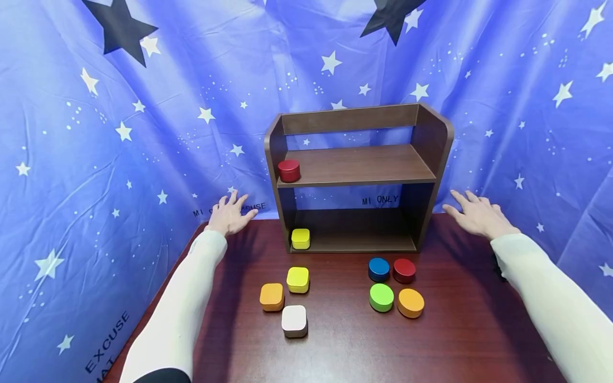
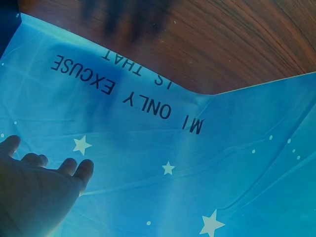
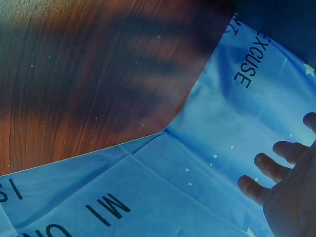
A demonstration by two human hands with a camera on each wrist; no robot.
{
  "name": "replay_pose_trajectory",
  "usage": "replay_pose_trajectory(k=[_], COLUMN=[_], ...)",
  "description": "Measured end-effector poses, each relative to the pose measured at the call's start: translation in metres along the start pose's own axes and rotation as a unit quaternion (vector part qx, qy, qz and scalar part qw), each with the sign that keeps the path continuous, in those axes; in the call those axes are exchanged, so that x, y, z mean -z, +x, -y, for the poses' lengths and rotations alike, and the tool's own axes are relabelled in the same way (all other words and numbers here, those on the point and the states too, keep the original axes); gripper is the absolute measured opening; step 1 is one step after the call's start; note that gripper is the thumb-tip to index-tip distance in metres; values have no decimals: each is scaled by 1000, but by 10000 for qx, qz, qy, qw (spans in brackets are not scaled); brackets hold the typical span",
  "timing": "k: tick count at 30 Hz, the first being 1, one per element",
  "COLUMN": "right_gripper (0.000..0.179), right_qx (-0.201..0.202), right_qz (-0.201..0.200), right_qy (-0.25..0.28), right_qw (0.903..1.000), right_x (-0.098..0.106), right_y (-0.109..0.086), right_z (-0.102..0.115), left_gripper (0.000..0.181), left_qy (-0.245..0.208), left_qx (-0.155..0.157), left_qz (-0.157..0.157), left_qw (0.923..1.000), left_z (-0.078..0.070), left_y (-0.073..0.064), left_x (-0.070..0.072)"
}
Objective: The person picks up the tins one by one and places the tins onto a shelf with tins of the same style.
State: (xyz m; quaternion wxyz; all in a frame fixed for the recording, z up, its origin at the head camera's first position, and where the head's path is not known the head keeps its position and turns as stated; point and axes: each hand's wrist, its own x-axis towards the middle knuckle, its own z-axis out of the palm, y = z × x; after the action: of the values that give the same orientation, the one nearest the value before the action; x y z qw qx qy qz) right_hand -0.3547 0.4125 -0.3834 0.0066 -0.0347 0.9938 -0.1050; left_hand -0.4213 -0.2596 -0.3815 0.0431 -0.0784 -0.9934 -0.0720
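My left hand (image 1: 229,215) is held out to the left of a brown two-tier shelf (image 1: 354,183), fingers spread, holding nothing. On the shelf's other side my right hand (image 1: 479,214) reaches forward in the same way, also without anything in it. A round red tin (image 1: 289,171) sits at the left end of the upper tier. Below it, a square yellow tin (image 1: 300,239) stands at the left of the lower tier. In the left wrist view the left hand (image 2: 42,190) appears against the blue cloth; the right wrist view shows the right hand (image 3: 291,182) likewise.
Left of centre on the reddish-brown table (image 1: 354,351) are square tins: yellow (image 1: 298,280), orange (image 1: 272,297) and white (image 1: 294,321). Right of centre stand round tins: blue (image 1: 379,269), red (image 1: 404,270), green (image 1: 381,297) and orange (image 1: 411,302). A starry blue cloth (image 1: 191,159) hangs behind and beside the table.
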Motion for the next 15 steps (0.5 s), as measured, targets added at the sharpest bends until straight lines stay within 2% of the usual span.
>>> replay_pose_trajectory(k=[7,15], right_gripper=[88,85], right_qx=[87,85], right_qz=[-244,-431], right_qy=[-74,-80], right_qw=[9996,9990], right_x=[-4,-7], right_y=[0,-3], right_z=[0,-1], left_gripper=[83,79], left_qy=[-98,-305], left_qx=[18,-151], left_qz=[-60,-291], left_qw=[9999,9990], left_z=[0,-3], left_y=[-2,-6], left_x=[-2,-7])
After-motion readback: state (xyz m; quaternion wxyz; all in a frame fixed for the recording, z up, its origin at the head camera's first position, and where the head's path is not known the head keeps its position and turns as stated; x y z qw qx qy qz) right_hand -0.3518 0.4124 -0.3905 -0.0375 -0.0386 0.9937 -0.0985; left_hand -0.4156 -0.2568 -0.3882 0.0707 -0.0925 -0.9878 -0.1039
